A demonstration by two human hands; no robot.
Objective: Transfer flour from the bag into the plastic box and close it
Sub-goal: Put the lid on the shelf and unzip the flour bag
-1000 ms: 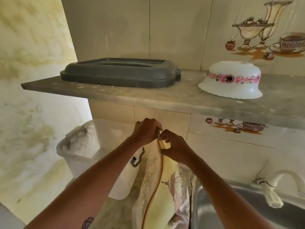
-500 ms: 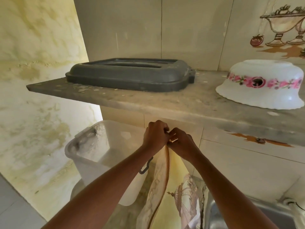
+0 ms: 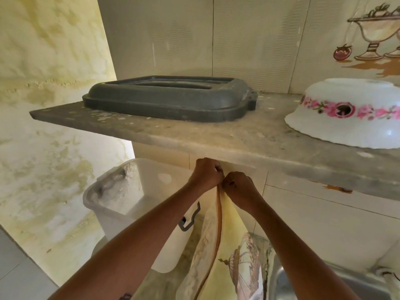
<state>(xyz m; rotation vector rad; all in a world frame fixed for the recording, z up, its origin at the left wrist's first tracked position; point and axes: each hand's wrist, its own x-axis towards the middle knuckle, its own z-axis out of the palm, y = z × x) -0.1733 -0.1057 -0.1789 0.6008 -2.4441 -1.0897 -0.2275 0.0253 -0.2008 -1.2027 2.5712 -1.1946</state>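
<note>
I am standing at a kitchen corner, and both my hands are meeting at the top of the tall yellow printed flour bag with an orange seam (image 3: 227, 252): my left hand (image 3: 206, 174) is curling its fingers round the bag's top edge from the left, and my right hand (image 3: 239, 187) is pinching the same edge from the right, knuckles almost touching. The bag is hanging upright below my fists, standing on the mottled stone counter (image 3: 164, 280) just right of the open translucent white plastic box with a grey clip handle (image 3: 121, 198), whose inner walls are looking dusted with white. Above my hands a grey speckled stone shelf (image 3: 194, 135) is jutting out from the pale tiled wall (image 3: 249, 40). The flat dark grey plastic lid (image 3: 168, 98) is lying on that shelf to the left, and an upturned white bowl with a band of pink flowers (image 3: 346, 113) is sitting well apart from it on the right. A stainless steel sink (image 3: 324, 282) is showing at lower right, touching the bag's side, and a blotchy yellow painted wall (image 3: 47, 105) is filling the left.
</note>
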